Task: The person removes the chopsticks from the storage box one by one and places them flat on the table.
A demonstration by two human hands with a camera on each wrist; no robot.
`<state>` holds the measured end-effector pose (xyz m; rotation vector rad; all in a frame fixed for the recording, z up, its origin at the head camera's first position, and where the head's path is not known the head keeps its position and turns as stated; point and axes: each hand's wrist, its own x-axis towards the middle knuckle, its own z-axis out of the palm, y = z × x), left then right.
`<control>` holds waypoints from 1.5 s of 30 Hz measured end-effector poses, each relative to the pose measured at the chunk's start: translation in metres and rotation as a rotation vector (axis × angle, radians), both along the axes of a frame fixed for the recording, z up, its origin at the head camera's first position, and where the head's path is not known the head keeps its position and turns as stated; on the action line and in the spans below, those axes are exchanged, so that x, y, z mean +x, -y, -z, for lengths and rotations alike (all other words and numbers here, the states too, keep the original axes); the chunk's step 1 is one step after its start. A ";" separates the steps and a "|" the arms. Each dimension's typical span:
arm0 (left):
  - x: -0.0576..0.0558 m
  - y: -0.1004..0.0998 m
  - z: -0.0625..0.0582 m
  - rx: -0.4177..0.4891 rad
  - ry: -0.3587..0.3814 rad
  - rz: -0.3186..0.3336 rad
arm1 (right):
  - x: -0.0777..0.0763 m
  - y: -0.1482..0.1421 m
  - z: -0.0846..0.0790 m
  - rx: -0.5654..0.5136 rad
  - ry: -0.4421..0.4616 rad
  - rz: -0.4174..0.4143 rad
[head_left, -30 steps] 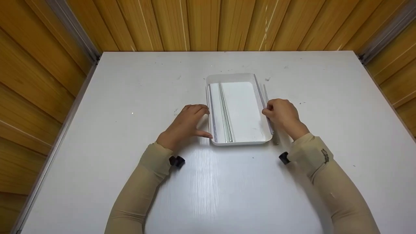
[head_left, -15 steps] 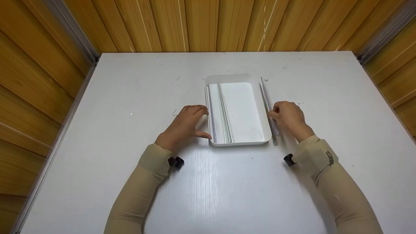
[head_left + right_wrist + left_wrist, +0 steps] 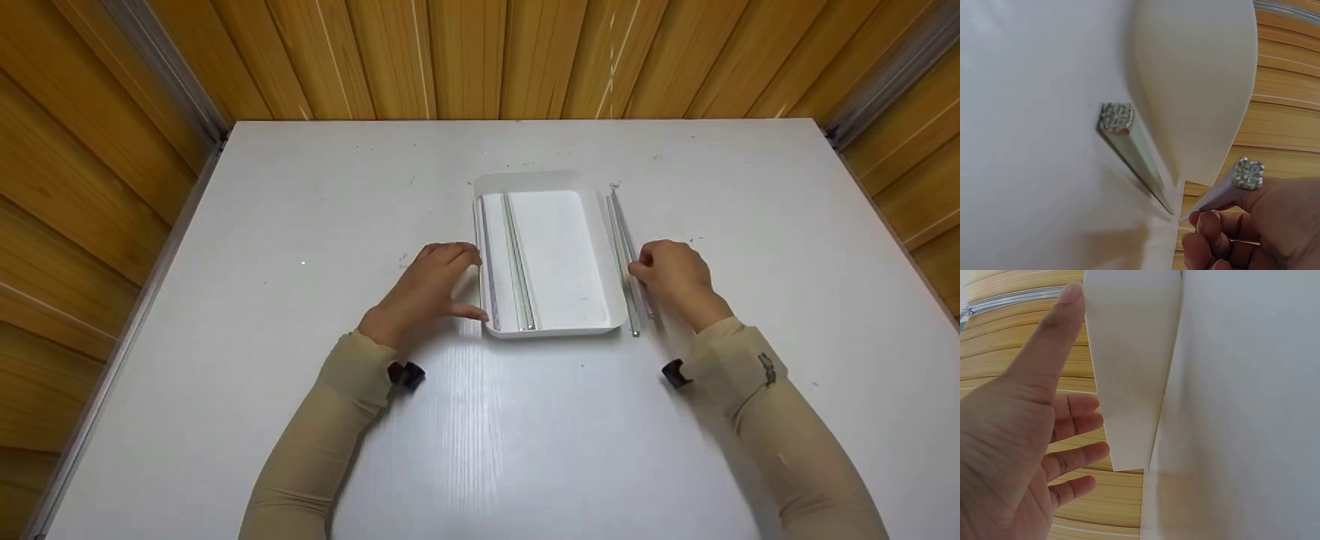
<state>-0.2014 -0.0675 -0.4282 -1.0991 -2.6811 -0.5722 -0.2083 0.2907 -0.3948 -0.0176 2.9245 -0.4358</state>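
Observation:
My right hand [image 3: 675, 277] pinches a pale purple chopstick [image 3: 1221, 191] with a glittery square end, just right of the white tray [image 3: 555, 332]. Between that chopstick and the tray, a pale green chopstick [image 3: 1134, 152] lies on the table, its glittery end toward me. At the tray's left side, my left hand [image 3: 435, 281] has its fingers and thumb spread along the rim, as the left wrist view also shows beside the tray wall [image 3: 1129, 371]. Inside the tray, a purple chopstick [image 3: 490, 277] lies along the left wall, and green chopsticks [image 3: 517, 259] lie slightly slanted beside it.
The white table [image 3: 525, 435] extends around the tray, with small dark specks toward its far side. Wood-panelled walls [image 3: 465, 60] stand behind it and at both sides, with metal posts [image 3: 161, 64] at the corners.
My right hand has carried the purple chopstick from the tray's right rim outward to the right, past the green chopstick on the table. My left hand has stayed at the tray's left side.

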 end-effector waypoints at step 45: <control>0.000 0.001 0.000 0.012 0.011 -0.003 | -0.001 -0.005 0.011 0.058 0.133 -0.013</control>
